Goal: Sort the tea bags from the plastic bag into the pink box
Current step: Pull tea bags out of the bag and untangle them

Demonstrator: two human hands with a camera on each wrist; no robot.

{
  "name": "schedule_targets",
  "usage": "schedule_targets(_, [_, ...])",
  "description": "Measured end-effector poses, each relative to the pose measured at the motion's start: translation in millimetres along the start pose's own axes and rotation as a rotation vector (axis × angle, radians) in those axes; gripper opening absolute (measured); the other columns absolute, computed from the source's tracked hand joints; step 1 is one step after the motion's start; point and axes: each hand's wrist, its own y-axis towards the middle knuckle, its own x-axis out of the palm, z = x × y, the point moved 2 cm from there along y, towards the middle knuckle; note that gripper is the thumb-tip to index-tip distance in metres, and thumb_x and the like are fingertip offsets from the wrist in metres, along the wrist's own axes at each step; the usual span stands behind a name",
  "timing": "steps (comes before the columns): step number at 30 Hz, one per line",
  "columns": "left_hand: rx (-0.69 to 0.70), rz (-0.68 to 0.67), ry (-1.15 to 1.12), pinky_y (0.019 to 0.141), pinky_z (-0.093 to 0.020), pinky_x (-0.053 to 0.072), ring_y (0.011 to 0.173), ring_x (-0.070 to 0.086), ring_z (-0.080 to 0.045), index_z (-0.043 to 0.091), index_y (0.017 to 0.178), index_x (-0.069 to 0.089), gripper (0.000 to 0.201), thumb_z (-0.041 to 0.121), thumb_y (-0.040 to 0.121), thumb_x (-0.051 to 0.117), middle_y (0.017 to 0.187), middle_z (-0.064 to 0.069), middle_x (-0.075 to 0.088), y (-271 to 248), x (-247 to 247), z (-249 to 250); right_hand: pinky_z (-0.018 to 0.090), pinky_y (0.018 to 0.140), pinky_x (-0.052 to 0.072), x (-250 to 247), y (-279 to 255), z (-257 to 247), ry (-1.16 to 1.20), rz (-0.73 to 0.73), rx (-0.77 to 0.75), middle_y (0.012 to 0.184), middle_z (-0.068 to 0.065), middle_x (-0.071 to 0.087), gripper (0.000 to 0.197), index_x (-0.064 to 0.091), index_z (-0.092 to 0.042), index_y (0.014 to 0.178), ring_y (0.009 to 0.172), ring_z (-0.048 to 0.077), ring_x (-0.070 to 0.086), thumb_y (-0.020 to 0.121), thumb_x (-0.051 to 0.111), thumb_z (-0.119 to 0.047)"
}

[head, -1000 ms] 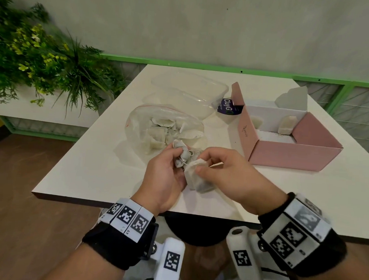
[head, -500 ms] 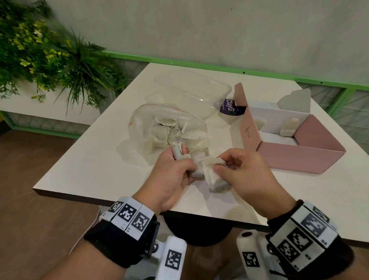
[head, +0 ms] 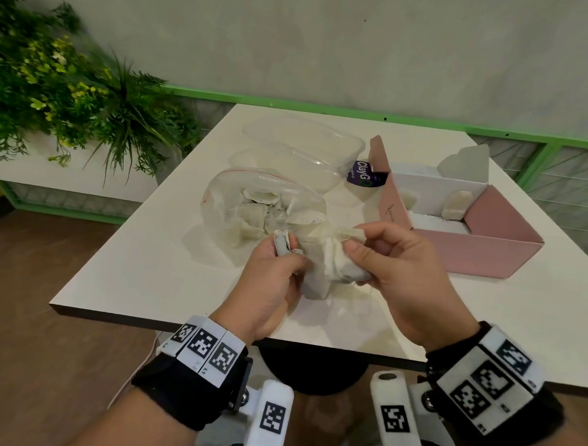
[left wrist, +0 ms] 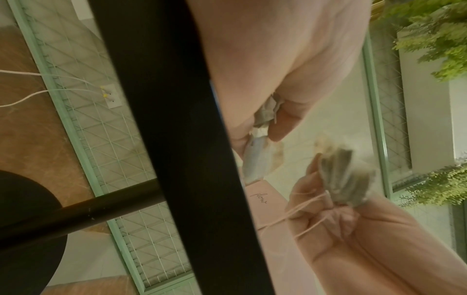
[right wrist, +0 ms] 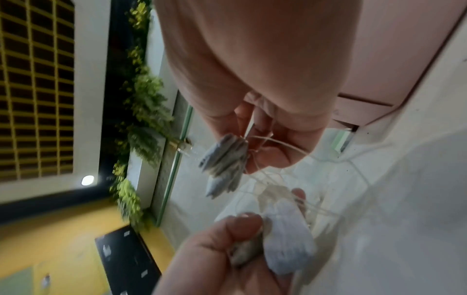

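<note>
Left hand [head: 270, 279]: you grip a bunch of tea bags [head: 314, 274].
Right hand [head: 408, 271]: you pinch one tea bag [head: 346, 262].
Pink box [head: 480, 251]: open, far right on the surface [head: 149, 270].

The tea bags [head: 338, 262] pinched in the fingers [head: 355, 250] look like soft, matt, crinkled filter paper, with thin cotton-like strings [right wrist: 283, 145]. Beyond the fingers, the plastic bag [head: 239, 200] is clear, glossy, wrinkled film. The pink box [head: 493, 258] to their right is smooth matt cardboard, white inside. The desk [head: 149, 267] beneath is a smooth white top, probably laminate, with slight sheen. The clear tub [head: 306, 145] farther off is glossy plastic.
</note>
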Motion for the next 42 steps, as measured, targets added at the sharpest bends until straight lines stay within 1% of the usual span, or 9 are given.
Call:
schedule_targets(2, [0.007,-0.011,-0.013,0.065,-0.028,0.054,0.072,0.057,-0.02,0.014,0.081,0.045,0.04,-0.026,0.088,0.04,0.076,-0.007,0.053,-0.7,-0.1,-0.1,0.027,0.055,0.051,6.5,1.2,8.5,-0.113,-0.001,0.012,0.079,0.01,0.069,0.015,0.071,-0.011,0.092,0.062,0.016,0.064,0.087,0.071,0.003])
schedule_targets(7, [0.053,-0.023,0.042,0.077,-0.038,0.055,0.079,0.064,-0.026,0.016,0.072,0.055,0.044,-0.024,0.087,0.048,0.073,-0.007,0.062,-2.0,0.3,0.1,0.032,0.071,0.058,6.9,4.6,25.0,-0.165,0.089,0.017,0.073,0.004,0.068,0.042,0.065,-0.018,0.122,0.073,0.019,0.067,0.086,0.074,0.0])
schedule_targets(11, [0.03,-0.043,0.08,0.069,-0.037,0.045,0.081,0.051,-0.027,0.012,0.09,0.047,0.038,-0.012,0.064,0.06,0.082,-0.011,0.05,1.0,-3.9,-3.3,0.036,0.071,0.06,4.8,4.5,26.2,-0.13,0.125,0.047,0.089,0.018,0.074,0.02,0.071,-0.011,0.101,0.076,0.023,0.073,0.086,0.074,0.0])
schedule_targets(17, [0.044,-0.037,0.188,0.059,-0.031,0.046,0.074,0.05,-0.021,0.015,0.084,0.044,0.048,-0.015,0.053,0.064,0.076,-0.008,0.049,0.5,-4.7,-5.7,0.04,0.073,0.06,2.1,6.9,26.8,-0.161,0.121,0.03,0.089,0.019,0.074,0.009,0.071,-0.01,0.091,0.078,0.026,0.07,0.087,0.074,-0.003])
schedule_targets(21, [0.061,0.008,0.224,0.047,-0.023,0.038,0.057,0.042,-0.013,0.02,0.078,0.042,0.043,-0.012,0.055,0.058,0.067,0.0,0.043,0.8,-6.0,-4.3,0.043,0.08,0.06,-2.3,6.8,22.6,-0.099,0.099,0.038,0.095,0.015,0.075,0.011,0.072,-0.011,0.099,0.084,0.024,0.071,0.09,0.071,-0.005])
schedule_targets(28, [0.052,0.015,0.207,0.057,-0.028,0.037,0.059,0.046,-0.016,0.02,0.078,0.042,0.044,-0.018,0.063,0.057,0.069,-0.005,0.044,1.6,-7.6,-5.5,0.046,0.076,0.041,-18.2,2.8,10.2,0.004,0.012,0.042,0.091,0.02,0.058,0.024,0.066,0.003,0.101,0.083,0.031,0.048,0.089,0.071,-0.016])
schedule_targets(34, [0.027,-0.027,0.119,0.05,-0.019,0.045,0.06,0.053,-0.014,0.018,0.078,0.042,0.05,-0.032,0.079,0.045,0.067,-0.002,0.05,0.3,-6.6,-4.3,0.045,0.08,0.048,-10.4,-10.2,11.5,0.139,-0.131,0.159,0.09,0.013,0.068,0.018,0.072,-0.009,0.095,0.083,0.026,0.062,0.077,0.071,-0.013])
schedule_targets(39, [0.007,-0.035,-0.007,0.079,-0.046,0.046,0.088,0.052,-0.033,0.019,0.078,0.044,0.043,-0.02,0.063,0.055,0.097,-0.018,0.052,1.7,-6.6,-5.9,0.029,0.057,0.052,12.1,-10.4,30.9,-0.049,-0.009,0.122,0.078,0.014,0.061,0.035,0.067,-0.015,0.118,0.069,0.025,0.059,0.086,0.073,-0.002])
schedule_targets(42, [0.004,-0.024,-0.059,0.082,-0.046,0.046,0.097,0.052,-0.038,0.019,0.079,0.044,0.043,-0.019,0.061,0.05,0.104,-0.018,0.051,1.9,-6.9,-5.3,0.027,0.055,0.052,17.5,-10.4,34.1,-0.123,0.048,0.058,0.078,0.016,0.058,0.032,0.068,-0.018,0.115,0.066,0.023,0.059,0.087,0.074,-0.003])
